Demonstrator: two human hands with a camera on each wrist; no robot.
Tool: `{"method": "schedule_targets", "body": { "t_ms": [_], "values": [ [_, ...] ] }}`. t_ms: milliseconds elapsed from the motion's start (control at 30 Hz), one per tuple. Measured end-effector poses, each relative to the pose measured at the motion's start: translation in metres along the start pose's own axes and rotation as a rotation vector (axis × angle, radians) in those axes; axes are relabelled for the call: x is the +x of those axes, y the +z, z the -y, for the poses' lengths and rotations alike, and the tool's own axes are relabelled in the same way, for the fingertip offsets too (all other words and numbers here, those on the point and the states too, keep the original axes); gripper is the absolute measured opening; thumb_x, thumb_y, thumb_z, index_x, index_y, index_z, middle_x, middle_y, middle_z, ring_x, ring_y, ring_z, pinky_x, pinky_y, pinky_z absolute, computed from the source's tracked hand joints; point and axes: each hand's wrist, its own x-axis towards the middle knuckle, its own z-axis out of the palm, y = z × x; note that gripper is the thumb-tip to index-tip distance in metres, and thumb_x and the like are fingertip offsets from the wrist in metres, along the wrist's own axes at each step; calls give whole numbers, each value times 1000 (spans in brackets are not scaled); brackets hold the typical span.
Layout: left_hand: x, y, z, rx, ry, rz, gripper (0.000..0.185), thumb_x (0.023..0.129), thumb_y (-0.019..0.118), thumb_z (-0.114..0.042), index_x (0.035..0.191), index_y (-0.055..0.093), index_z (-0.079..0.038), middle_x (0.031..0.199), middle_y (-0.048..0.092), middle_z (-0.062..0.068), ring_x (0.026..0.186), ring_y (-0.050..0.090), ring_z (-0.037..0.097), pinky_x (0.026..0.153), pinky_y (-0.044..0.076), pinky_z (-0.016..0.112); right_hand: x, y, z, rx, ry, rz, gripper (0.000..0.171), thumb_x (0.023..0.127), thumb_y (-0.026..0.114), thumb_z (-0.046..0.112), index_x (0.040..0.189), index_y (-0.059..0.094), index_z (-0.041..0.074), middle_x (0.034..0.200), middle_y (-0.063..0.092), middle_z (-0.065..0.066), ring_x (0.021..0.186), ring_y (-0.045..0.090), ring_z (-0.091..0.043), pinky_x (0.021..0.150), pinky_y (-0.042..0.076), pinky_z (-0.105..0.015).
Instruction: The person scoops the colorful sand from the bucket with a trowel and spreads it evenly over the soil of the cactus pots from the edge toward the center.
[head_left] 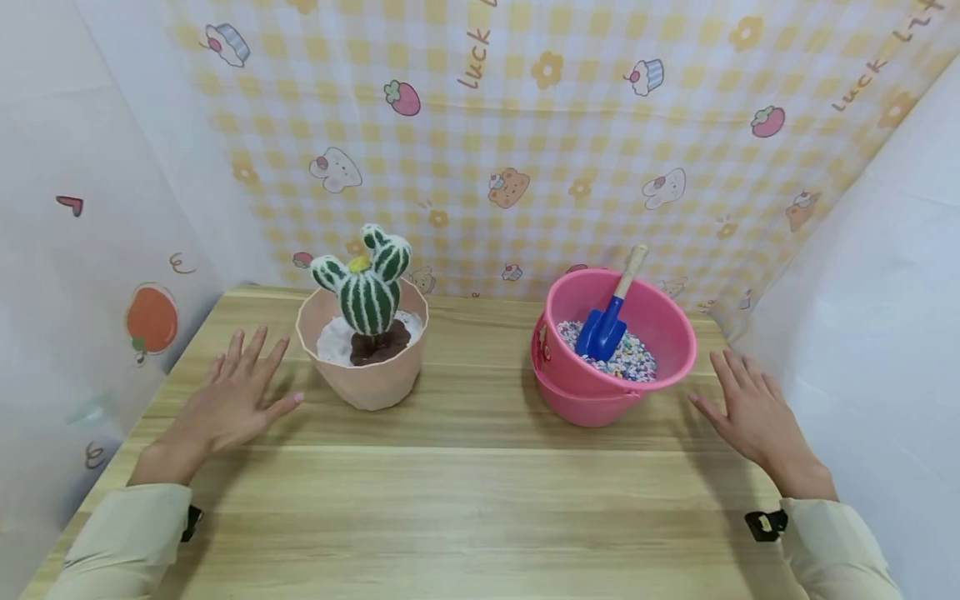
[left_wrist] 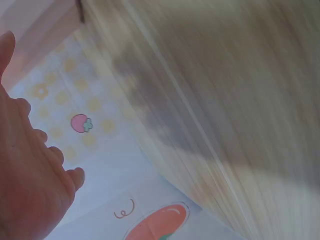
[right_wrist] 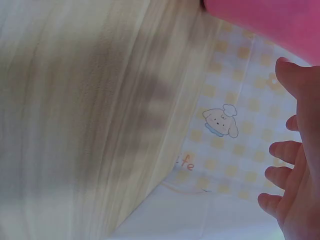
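Observation:
A knitted green cactus (head_left: pixel 367 283) stands in a peach pot (head_left: pixel 365 375) filled with white and brown material, left of centre on the wooden table (head_left: pixel 465 492). To its left my left hand (head_left: pixel 236 392) hovers flat with fingers spread, holding nothing. On the right sits a pink bucket (head_left: pixel 611 367) of coloured pebbles with a blue scoop (head_left: pixel 603 329) stuck in it, its wooden handle (head_left: pixel 632 268) leaning back. My right hand (head_left: pixel 750 404) is open beside the bucket. Each wrist view shows part of an open hand (left_wrist: pixel 30 175) (right_wrist: pixel 297 185) above the blurred tabletop.
Patterned yellow checked cloth (head_left: pixel 525 142) forms the back wall; white sheets close the left side (head_left: pixel 82 275) and right side (head_left: pixel 870 317). The pink bucket's edge (right_wrist: pixel 265 20) shows in the right wrist view. Bare wood lies between pot and bucket.

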Motion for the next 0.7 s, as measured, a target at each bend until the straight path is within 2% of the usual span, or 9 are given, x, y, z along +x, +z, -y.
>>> {"method": "schedule_targets", "body": {
  "t_ms": [167, 300, 400, 500, 600, 700],
  "values": [
    [2, -12, -12, -99, -28, -65, 90, 99, 52, -50, 160, -1, -11, 164, -8, 21, 149, -9, 47, 106, 17, 77, 5, -6, 0, 21, 9, 15, 79, 101, 53, 42, 154, 20, -5, 154, 25, -36, 142, 19, -55, 111, 20, -70],
    [1, -27, -24, -245, -53, -186, 83, 101, 51, -42, 160, 0, -15, 164, 3, 23, 149, 6, 48, 104, 19, 77, 9, -9, 0, 33, 1, -2, 79, 100, 55, 41, 154, 20, -6, 152, 27, -37, 139, 25, -57, 108, 26, -70],
    [-2, -35, -37, -323, -64, -312, 76, 102, 50, -37, 161, 7, -17, 162, 15, 26, 145, 18, 51, 104, 21, 76, 14, -11, 0, 41, -9, -25, 79, 101, 54, 40, 155, 19, -6, 151, 29, -38, 136, 29, -57, 108, 27, -69],
    [-3, -38, -54, -332, -50, -448, 72, 100, 53, -34, 159, 19, -14, 156, 29, 29, 139, 29, 52, 103, 26, 74, 17, -13, 1, 58, -7, -35, 79, 100, 55, 40, 154, 19, -6, 150, 31, -38, 135, 31, -57, 108, 28, -68],
    [-1, -38, -74, -302, 7, -604, 70, 95, 58, -33, 153, 33, -5, 148, 41, 30, 134, 38, 51, 104, 30, 70, 18, -17, 2, 93, 9, -34, 79, 101, 55, 38, 156, 17, -4, 149, 32, -38, 133, 33, -58, 105, 30, -71],
    [0, -36, -96, -259, 101, -764, 68, 89, 60, -35, 144, 45, 2, 139, 51, 28, 126, 46, 49, 102, 35, 66, 20, -21, 3, 138, 39, -20, 78, 102, 52, 38, 157, 12, -1, 150, 31, -37, 132, 33, -59, 101, 30, -74]
  ]
}}
